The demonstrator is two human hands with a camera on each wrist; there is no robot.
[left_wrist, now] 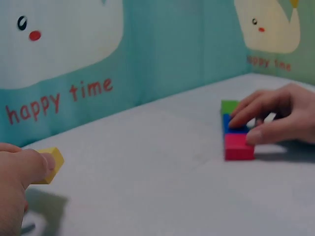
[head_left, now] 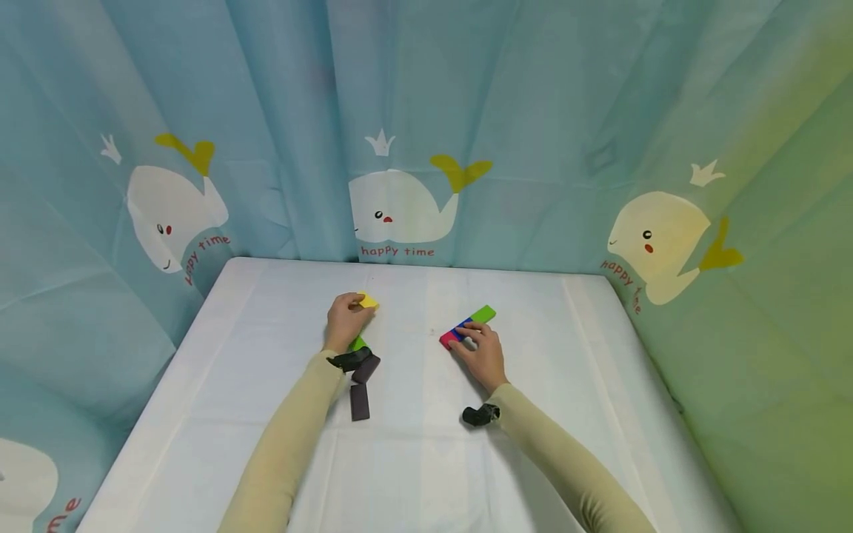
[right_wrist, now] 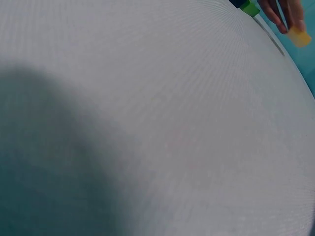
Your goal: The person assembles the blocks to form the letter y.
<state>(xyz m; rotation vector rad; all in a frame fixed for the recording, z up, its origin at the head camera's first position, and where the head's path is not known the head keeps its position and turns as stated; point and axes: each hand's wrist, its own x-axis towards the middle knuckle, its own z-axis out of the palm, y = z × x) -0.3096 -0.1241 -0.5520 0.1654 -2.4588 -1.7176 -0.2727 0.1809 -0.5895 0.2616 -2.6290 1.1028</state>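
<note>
In the head view my left hand [head_left: 345,323] pinches a yellow block [head_left: 369,301] between thumb and fingers. The left wrist view shows that yellow block [left_wrist: 53,163] held above the table, its shadow below. My right hand [head_left: 484,354] rests on a row of blocks: the thumb touches the pink block [head_left: 447,340] and a finger lies on the blue block [left_wrist: 227,124]. A green block [head_left: 483,314] forms the row's far end. In the right wrist view only the left hand with its yellow block [right_wrist: 299,37] shows; the right hand is out of sight.
Another green block [head_left: 358,343] lies partly hidden under my left wrist. Two dark blocks [head_left: 360,402] lie nearer me beside the left forearm. White cloth covers the table [head_left: 420,459]. A blue curtain [head_left: 533,133] with whale prints hangs behind and at the sides.
</note>
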